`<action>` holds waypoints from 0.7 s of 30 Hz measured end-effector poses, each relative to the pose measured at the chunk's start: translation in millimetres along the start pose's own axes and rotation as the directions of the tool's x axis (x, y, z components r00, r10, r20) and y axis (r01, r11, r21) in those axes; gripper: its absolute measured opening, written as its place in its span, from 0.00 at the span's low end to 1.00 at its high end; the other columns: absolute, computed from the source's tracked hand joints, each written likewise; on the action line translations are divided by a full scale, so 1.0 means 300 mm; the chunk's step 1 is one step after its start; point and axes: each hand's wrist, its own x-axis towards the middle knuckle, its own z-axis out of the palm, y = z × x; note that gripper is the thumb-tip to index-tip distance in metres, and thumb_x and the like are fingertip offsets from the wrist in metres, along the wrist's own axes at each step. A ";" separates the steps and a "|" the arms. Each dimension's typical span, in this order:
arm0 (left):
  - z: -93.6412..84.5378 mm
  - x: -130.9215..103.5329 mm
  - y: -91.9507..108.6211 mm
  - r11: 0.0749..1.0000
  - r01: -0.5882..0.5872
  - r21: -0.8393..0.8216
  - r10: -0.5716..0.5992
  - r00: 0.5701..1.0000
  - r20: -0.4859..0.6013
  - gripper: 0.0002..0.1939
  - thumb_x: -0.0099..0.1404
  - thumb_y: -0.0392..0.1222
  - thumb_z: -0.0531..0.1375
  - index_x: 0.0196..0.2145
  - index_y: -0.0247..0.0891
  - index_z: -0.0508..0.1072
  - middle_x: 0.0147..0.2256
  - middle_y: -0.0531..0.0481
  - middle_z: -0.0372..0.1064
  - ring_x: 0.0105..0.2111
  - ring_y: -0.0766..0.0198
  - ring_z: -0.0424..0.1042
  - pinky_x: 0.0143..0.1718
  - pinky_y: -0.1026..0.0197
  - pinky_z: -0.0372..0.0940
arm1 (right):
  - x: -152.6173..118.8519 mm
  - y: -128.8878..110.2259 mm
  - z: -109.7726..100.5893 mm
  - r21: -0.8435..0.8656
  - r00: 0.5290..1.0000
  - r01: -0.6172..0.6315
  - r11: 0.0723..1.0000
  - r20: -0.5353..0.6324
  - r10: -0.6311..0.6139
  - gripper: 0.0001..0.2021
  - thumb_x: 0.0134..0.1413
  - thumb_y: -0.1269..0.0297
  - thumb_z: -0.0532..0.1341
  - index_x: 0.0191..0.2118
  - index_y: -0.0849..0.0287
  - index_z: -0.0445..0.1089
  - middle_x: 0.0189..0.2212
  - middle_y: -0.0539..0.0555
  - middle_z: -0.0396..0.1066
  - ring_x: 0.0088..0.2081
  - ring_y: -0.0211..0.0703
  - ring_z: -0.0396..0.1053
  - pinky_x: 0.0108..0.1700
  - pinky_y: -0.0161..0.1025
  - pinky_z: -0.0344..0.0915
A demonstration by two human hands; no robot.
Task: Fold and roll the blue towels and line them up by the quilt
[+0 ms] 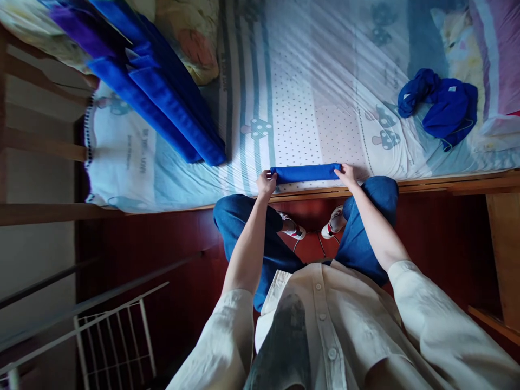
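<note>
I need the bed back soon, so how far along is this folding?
Seemingly done: long, folded blue pieces lying together on the left of the bed. In hand: a narrow blue strip at the near edge, with the left hand and right hand at its ends. Probably left: the crumpled blue cloth on the right. I can't tell whether more waits out of view.

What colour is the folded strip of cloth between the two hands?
Solid blue cloth strip, best seen in the head view.
</note>
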 end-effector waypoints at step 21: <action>-0.012 -0.013 0.011 0.977 0.013 0.214 -0.008 1.000 -0.025 0.15 0.69 0.41 0.59 0.51 0.35 0.76 0.47 0.37 0.80 0.55 0.49 0.75 0.59 0.54 0.64 | -0.031 -0.074 -0.002 -0.275 0.988 -0.148 0.950 -0.089 0.128 0.08 0.62 0.63 0.62 0.42 0.58 0.76 0.40 0.57 0.81 0.47 0.51 0.76 0.52 0.42 0.71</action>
